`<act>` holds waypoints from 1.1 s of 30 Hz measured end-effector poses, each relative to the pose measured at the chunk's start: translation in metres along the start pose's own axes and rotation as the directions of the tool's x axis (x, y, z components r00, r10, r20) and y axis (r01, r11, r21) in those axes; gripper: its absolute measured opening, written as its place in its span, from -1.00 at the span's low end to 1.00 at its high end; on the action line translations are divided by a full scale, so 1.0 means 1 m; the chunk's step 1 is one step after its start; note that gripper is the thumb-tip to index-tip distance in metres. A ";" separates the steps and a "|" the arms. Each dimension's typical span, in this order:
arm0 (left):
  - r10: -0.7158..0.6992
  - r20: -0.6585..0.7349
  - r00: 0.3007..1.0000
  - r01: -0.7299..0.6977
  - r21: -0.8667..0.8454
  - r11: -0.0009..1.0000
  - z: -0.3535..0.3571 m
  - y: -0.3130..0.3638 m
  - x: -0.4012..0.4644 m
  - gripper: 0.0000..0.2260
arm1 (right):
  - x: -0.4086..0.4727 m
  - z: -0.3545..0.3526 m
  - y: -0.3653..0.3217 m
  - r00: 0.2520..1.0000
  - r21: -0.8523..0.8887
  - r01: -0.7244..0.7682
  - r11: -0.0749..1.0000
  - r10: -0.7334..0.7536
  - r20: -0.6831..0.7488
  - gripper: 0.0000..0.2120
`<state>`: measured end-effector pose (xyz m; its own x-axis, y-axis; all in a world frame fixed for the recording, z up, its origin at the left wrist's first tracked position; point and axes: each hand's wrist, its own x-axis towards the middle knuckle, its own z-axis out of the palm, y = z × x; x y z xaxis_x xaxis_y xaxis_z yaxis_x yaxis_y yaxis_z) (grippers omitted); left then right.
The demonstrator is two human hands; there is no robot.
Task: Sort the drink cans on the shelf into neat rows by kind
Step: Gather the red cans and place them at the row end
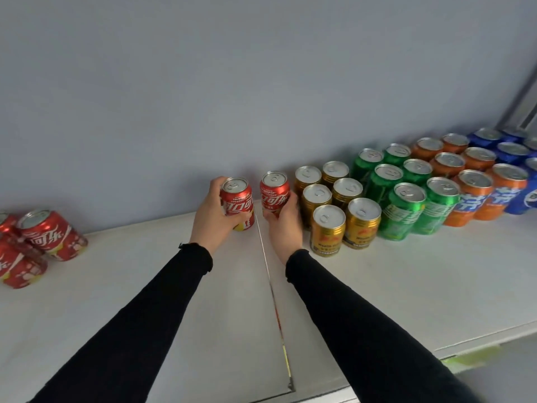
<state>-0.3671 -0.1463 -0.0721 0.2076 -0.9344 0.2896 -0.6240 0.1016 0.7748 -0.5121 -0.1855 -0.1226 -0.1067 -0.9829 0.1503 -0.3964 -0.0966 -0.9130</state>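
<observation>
Arms outstretched, each hand (pixel 213 216) (pixel 286 225) seemingly gripping a red can (pixel 236 203) (pixel 274 193).

White shelf (pixel 406 280), red cans (pixel 43 239) left, gold (pixel 328 231), green (pixel 402 210), orange (pixel 470 196), blue cans (pixel 508 154) rowed right

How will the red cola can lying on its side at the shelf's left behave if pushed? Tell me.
The red metal cola can on its side will probably roll, since its round wall rests on the flat white shelf. Neighbouring red cans may block it. Its smooth wall could slip in fingers.

Both arms in black sleeves reaching toward 12 o'clock, left hand (pixel 209 217) fingers curled gripping, right hand (pixel 286 225) likewise gripping
</observation>
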 end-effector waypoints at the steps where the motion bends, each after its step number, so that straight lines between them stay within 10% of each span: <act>1: -0.009 -0.001 1.000 0.010 0.013 1.000 0.004 0.001 0.004 -0.30 | 0.003 -0.001 0.000 1.000 -0.001 0.007 1.000 -0.007 -0.003 -0.38; 21: -0.172 0.125 0.977 0.182 -0.079 0.980 0.014 -0.006 -0.003 -0.17 | -0.030 -0.035 -0.005 0.983 0.024 0.110 0.994 -0.112 0.145 -0.14; 33: -0.050 -0.017 0.999 0.051 0.507 0.860 -0.121 -0.049 -0.109 -0.65 | -0.090 0.017 -0.054 0.794 -0.307 0.551 0.776 -0.373 0.481 -0.55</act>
<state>-0.2678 -0.0083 -0.0740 0.2512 -0.9322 0.2605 -0.9083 -0.1340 0.3963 -0.4652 -0.0949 -0.0932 0.5015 -0.8193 0.2779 -0.6464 -0.5683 -0.5091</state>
